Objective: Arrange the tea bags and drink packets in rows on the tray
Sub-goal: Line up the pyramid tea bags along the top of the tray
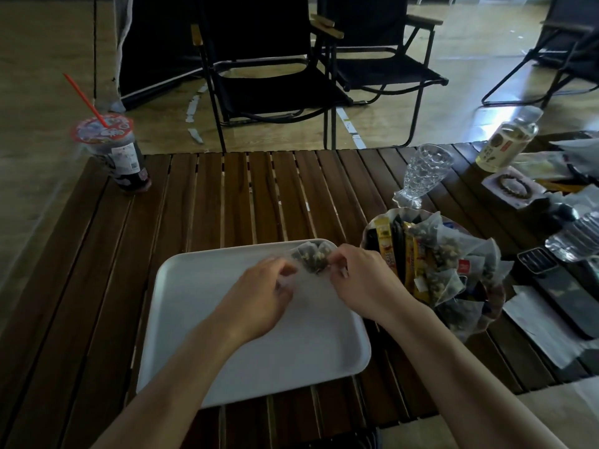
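A white tray [207, 345] lies on the slatted wooden table in front of me. Over its far right corner both hands hold one translucent tea bag [312, 259] filled with dark leaves. My left hand [264, 293] pinches its left edge and my right hand [359, 280] pinches its right edge. Whether the bag touches the tray I cannot tell. To the right of the tray, a bowl [496, 296] is heaped with more tea bags [453, 251] and yellow and dark drink packets [393, 247].
A sealed cup with a red straw [111, 150] stands at the table's far left corner. A clear glass [424, 173], a bottle [509, 134], a water bottle [577, 234], a phone [564, 290] and papers crowd the right side. Black folding chairs [275, 76] stand beyond the table.
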### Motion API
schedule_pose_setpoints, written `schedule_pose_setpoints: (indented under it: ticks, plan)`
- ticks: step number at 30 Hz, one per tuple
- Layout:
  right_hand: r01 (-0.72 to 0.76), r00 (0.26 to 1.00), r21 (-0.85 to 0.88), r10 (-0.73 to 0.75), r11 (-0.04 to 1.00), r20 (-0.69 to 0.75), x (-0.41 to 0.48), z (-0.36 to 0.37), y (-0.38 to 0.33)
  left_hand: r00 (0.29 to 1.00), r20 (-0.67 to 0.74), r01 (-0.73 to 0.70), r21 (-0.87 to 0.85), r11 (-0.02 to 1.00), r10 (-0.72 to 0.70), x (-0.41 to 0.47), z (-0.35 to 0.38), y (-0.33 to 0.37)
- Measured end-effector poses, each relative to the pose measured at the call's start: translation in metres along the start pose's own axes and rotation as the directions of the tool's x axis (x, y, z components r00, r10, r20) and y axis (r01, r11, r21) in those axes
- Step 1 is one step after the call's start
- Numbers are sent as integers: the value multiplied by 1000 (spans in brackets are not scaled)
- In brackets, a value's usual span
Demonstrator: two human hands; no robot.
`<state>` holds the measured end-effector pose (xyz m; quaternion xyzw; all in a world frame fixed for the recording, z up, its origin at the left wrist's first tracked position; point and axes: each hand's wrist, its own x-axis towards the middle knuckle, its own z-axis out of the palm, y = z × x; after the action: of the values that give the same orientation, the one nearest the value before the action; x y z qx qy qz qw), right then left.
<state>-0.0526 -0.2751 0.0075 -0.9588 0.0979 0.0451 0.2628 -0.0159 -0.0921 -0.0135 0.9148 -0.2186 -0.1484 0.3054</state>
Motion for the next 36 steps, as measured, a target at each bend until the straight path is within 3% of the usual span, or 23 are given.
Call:
schedule_pose_setpoints:
  ticks: [3, 6, 10, 15, 20, 24, 27, 30, 36]
  plan:
    - [-51, 998, 8, 52, 999, -28, -7, -16, 3, 1000, 5, 15, 100, 995, -15, -16, -12, -6]
    - [-119, 986, -23, 115, 993, -122, -20, -42, 11, 996, -83, 37, 216, 976, -19, -29, -23, -16]
    - [-308, 929, -58, 287, 950, -232, -40, -86, 34, 986, -168, 68, 257, 964, -25, -38, -32, -29]
    - [-460, 887, -104, 451, 882, -102, -47, -99, 59, 966, -250, 21, 306, 952, 59, -46, -39, -31]
    - [-416, 909, -163, 410, 894, -73, -44, -94, 61, 969, -240, 27, 307, 951, 50, -47, -44, -37]
    - [-186, 952, -66, 163, 980, -258, -45, -87, 29, 961, -274, 49, 286, 957, 33, -48, -48, -36]
    - [28, 987, -11, -30, 1000, -155, -44, -56, -9, 963, -269, 53, 279, 959, 25, -47, -48, -39]
    - [125, 991, -33, -126, 992, -51, -40, -19, -30, 965, -261, 57, 278, 959, 18, -47, -48, -40]
    - [167, 986, -57, -165, 984, 33, -29, 6, -37, 969, -247, 46, 277, 960, 25, -44, -50, -43]
